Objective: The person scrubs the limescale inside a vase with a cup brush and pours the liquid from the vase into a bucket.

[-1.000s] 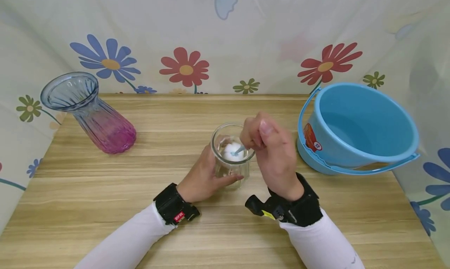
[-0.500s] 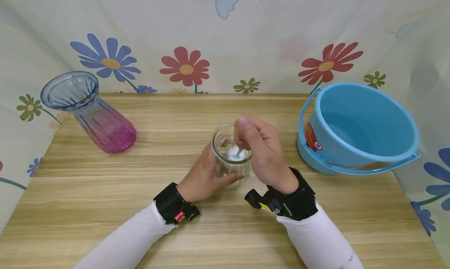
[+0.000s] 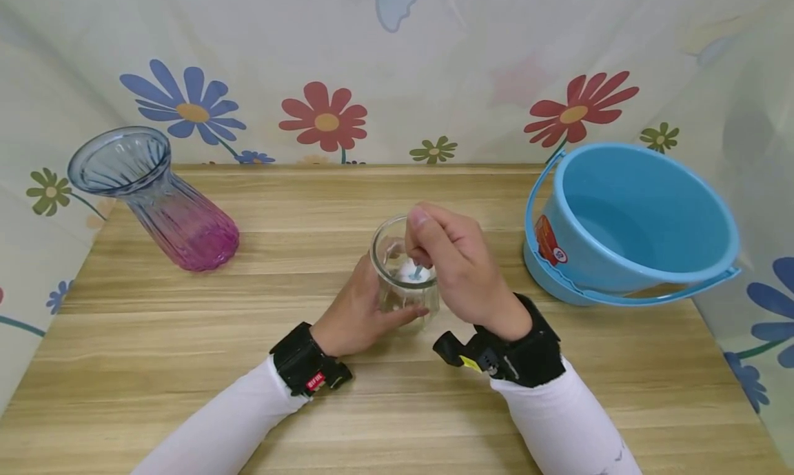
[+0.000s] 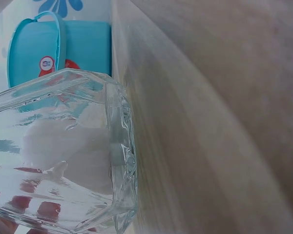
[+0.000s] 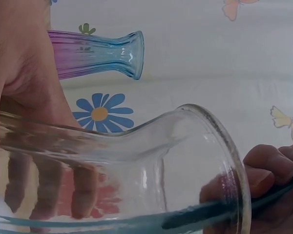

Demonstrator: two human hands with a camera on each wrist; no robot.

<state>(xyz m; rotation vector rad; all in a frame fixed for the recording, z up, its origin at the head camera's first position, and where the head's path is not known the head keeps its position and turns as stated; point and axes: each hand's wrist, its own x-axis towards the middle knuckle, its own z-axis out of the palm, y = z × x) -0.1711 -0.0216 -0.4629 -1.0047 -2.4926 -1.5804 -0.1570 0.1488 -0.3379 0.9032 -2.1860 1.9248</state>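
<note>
A clear glass jar stands on the wooden table in the head view, its mouth up. My left hand is wrapped around its side, steadying it. Over the rim, my right hand grips the blue handle of a cup brush. That handle slants into the jar's mouth in the right wrist view. Through the glass in the left wrist view, the soft white, sponge-like brush head shows low inside the jar. The right fingers cover the handle's upper end in the head view.
A light-blue bucket with its handle lowered stands on the right of the table. At the left is a ribbed glass vase, blue fading to pink. Behind hangs a flower-print curtain.
My right hand has moved left and over the jar's mouth, with the brush handle turning more upright. The left hand and jar have stayed in place.
</note>
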